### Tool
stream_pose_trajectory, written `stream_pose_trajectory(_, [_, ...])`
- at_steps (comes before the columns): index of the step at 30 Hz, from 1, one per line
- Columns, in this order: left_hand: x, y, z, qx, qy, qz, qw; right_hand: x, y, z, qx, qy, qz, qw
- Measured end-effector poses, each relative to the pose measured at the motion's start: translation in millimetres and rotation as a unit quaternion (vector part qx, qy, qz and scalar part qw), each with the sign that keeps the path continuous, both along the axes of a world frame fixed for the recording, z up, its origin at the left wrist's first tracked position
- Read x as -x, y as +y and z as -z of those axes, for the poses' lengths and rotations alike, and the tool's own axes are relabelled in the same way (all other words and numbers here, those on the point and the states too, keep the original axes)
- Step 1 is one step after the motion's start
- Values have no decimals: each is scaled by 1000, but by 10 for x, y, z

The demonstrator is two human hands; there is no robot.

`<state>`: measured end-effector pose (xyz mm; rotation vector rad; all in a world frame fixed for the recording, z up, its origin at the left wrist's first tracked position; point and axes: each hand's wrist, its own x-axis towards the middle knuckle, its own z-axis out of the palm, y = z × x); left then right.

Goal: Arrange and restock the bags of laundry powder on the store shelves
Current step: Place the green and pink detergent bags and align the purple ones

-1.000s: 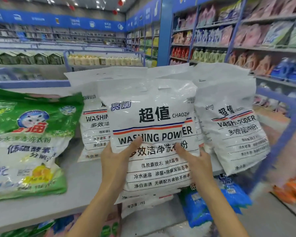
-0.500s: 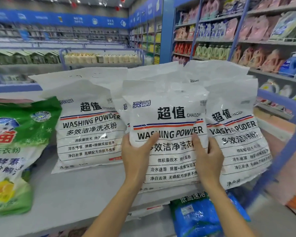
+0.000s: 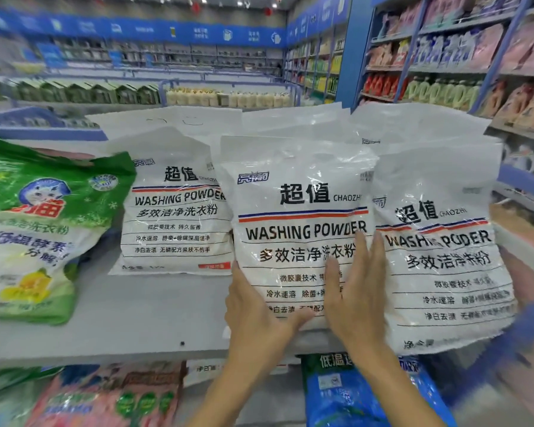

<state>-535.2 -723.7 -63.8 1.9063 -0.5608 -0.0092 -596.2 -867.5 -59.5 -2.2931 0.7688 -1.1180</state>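
Washing powder bag [image 3: 299, 229] on grey shelf [image 3: 154, 312], stocked aisles [image 3: 444, 57] behind

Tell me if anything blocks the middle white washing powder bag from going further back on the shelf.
Yes: more white bags stand right behind the middle bag, whose edges overlap the left bag and right bag. The left hand and right hand are already on it.

Bare left hand [image 3: 255, 308], bare right hand [image 3: 356, 292] (forearms too).
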Motion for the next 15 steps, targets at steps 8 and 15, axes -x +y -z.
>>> stream_pose_trajectory(8, [102, -10, -33, 24, -2, -12, 1000, 183, 116, 240, 24, 63, -16, 998])
stream_pose_trajectory(15, [164, 168, -25, -39, -28, -2, 999, 350, 323, 226, 0, 125, -27, 992])
